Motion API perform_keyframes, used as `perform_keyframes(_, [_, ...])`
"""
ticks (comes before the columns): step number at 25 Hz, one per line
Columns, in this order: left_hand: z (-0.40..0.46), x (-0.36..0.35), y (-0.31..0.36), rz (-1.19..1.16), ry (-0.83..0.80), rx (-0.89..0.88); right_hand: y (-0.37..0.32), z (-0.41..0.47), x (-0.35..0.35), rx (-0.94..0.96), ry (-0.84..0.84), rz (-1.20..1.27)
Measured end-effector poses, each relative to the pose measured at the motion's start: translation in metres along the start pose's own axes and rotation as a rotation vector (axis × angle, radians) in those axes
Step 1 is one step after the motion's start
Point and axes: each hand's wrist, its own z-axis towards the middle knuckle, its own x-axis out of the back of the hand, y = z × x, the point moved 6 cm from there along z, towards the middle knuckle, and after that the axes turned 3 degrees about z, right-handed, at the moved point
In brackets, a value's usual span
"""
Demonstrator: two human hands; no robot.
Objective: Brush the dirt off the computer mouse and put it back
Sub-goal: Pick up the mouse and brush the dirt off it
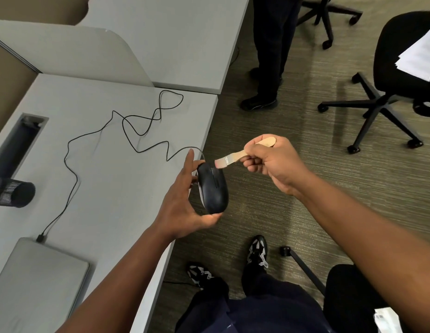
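Note:
My left hand (pixel 182 207) holds a black wired computer mouse (pixel 212 188) just past the grey desk's right edge, gripping it by its sides with its top facing up. My right hand (pixel 274 162) grips a small brush (pixel 235 157) with a pale wooden handle. The bristles touch the front end of the mouse near its buttons. The mouse's black cable (pixel 122 131) runs in loose loops across the desk to a plug beside the laptop.
A closed grey laptop (pixel 38 275) lies at the desk's near left. A black mesh cup (pixel 14 193) lies on its side at the left. Black office chairs (pixel 387 87) and another person's legs (pixel 269 56) stand on the carpet to the right.

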Motion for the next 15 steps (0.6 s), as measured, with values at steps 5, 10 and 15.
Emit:
perform_keyframes(5, [-0.001,0.001,0.001,0.041,-0.009,0.015,-0.023,-0.021,-0.009,0.324,0.029,-0.150])
perform_keyframes(10, [0.001,0.004,0.007,0.145,0.022,0.000,-0.034,-0.039,-0.042,0.466,-0.057,-0.488])
perform_keyframes(15, [0.000,0.005,0.003,0.188,0.047,0.051,-0.032,-0.047,-0.045,0.383,-0.155,-0.608])
